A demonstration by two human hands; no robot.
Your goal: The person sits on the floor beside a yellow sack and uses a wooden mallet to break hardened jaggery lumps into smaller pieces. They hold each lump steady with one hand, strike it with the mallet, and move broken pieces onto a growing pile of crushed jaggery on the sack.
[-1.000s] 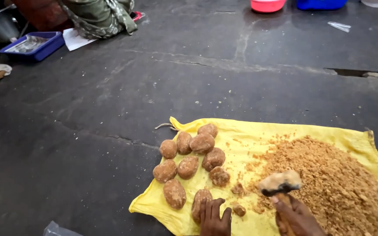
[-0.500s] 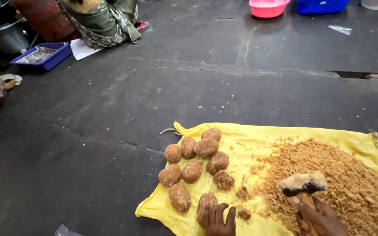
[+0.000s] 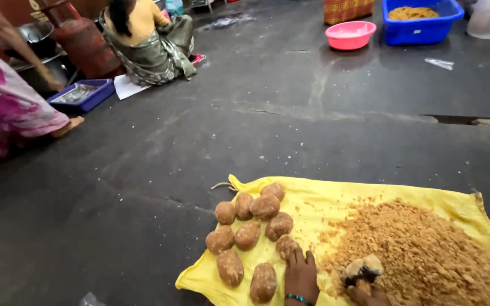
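Brown lump point(image 3: 286, 246) sits under my left hand point(image 3: 301, 276), fingers flat, pinning it w/o clenching. Right hand point(image 3: 370, 293) grips a crumb-caked tool point(image 3: 362, 268) by the crumb heap point(image 3: 426, 255); best to strike square, fingers well back, on the yellow cloth point(image 3: 313, 195).

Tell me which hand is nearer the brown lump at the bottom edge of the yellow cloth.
Left. The left hand rests right beside that lump; the right hand is farther off, by the crumbled pile, holding a tool.
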